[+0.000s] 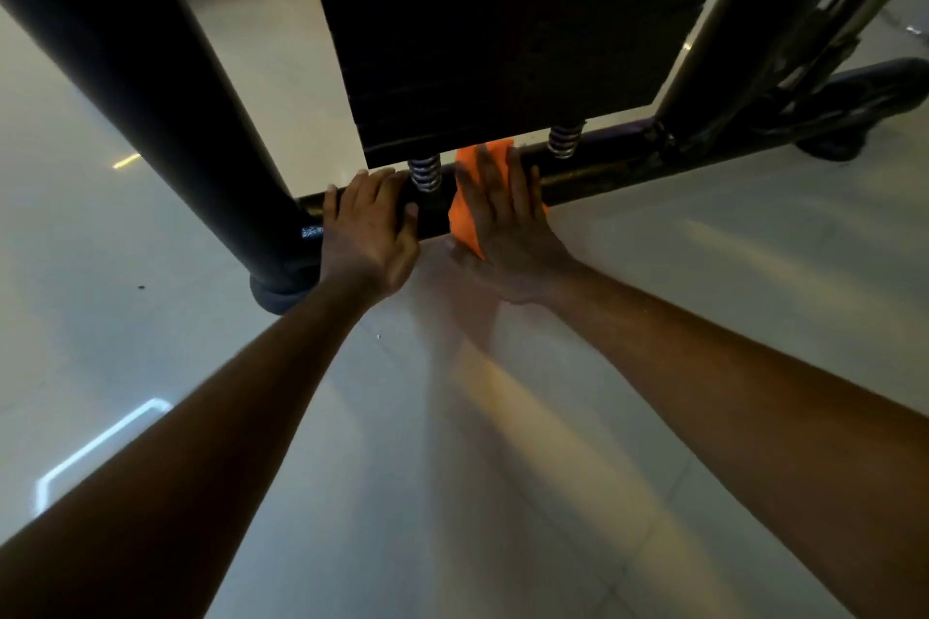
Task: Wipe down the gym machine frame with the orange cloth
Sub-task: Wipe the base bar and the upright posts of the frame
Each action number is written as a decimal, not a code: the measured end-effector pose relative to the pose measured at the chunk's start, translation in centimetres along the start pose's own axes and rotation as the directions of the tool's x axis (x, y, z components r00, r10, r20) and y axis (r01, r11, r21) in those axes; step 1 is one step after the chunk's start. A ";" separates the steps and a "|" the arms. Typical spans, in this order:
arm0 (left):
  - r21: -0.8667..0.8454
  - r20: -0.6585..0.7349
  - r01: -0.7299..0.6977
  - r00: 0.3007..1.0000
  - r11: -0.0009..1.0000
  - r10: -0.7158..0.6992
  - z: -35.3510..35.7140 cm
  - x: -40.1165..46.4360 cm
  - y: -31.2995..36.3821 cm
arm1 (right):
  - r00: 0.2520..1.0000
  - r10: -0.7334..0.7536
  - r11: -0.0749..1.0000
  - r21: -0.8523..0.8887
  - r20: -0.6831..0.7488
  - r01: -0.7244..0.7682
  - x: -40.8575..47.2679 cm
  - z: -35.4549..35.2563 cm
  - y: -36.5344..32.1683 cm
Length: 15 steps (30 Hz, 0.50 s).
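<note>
Head view shows two bare hands, one orange cloth [470, 211], two coil springs and one low black frame bar [593, 168] running across the base of the gym machine. Flat over the cloth lies the right hand [502, 221], fingers straight and spread, pressing the fabric onto the bar; the cloth drapes over the bar, with one corner poking out beyond the fingertips and another hanging down toward the thumb side of the palm. Just beside it, on the far side of the nearer spring [425, 172], the left hand [369, 231] rests on the same bar with its fingers curved over the top and the thumb against the near face. A second spring [564, 140] stands just past the right hand's fingertips, under the dark weight stack [492, 25]. Beside the left hand a thick black upright post [151, 91] meets the bar at a rubber foot. Below everything spreads a pale, glossy tiled floor [452, 467] with light streaks and reflections; the room is dim.
</note>
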<state>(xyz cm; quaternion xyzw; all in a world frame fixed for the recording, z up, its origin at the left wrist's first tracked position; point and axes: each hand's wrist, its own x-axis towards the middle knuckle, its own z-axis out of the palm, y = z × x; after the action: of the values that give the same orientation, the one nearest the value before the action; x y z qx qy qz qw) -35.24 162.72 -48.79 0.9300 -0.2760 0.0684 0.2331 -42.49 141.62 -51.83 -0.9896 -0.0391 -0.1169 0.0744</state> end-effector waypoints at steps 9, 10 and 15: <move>0.015 -0.113 -0.019 0.993 1.000 0.021 1.4 -0.2 -0.9 | 0.975 -0.071 0.976 -0.218 -0.211 0.024 2.1 -1.2 3.1; 0.008 -0.119 -0.017 0.993 1.000 0.018 1.5 -0.2 -1.0 | 0.967 0.017 0.992 -0.119 -0.253 -0.048 2.9 -1.4 2.6; -0.024 -0.121 -0.020 0.992 1.000 0.017 1.4 -0.1 -1.2 | 0.971 0.008 1.000 0.025 -0.238 -0.002 2.7 -0.6 0.5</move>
<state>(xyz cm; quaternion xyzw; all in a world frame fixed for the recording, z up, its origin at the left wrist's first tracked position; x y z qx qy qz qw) -34.70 163.02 -50.52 0.9185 -0.2708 0.1233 0.2604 -39.96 141.23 -50.69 -0.9676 -0.0289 -0.2339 0.0909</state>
